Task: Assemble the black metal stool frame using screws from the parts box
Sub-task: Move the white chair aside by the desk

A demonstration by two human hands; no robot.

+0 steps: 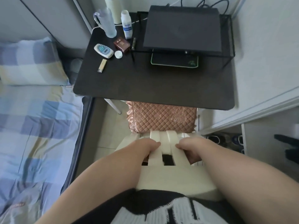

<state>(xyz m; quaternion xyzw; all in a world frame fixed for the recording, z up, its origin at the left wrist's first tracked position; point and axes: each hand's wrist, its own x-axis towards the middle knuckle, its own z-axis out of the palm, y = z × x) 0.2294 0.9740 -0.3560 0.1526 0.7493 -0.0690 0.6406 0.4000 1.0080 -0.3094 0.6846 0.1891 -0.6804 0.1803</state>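
While both hands grip the chair (pixel 163 152) back, the left hand (pixel 145 148) has its fingers curled down around the outer slat and the right hand (pixel 192 149) mirrors it, fingers closed over the slat on its side, two bare slats between them. Neither the stool frame nor the parts box shows anywhere in view, so the task's own pieces have yet to be reached. Just beyond the fingertips lies a quilted cushion (pixel 161 117) on the seat, its far end tucked under the desk (pixel 145 84) edge. A pull straight back seems the likely move; the risk is the chair catching the desk's white leg (pixel 113 105) or tipping the cushion off if it is lifted unevenly. Room is tight: the bed (pixel 37 126) frame runs close on the left, a cabinet (pixel 252 113) edge close on the right, and open floor shows only in a narrow strip left of the chair.
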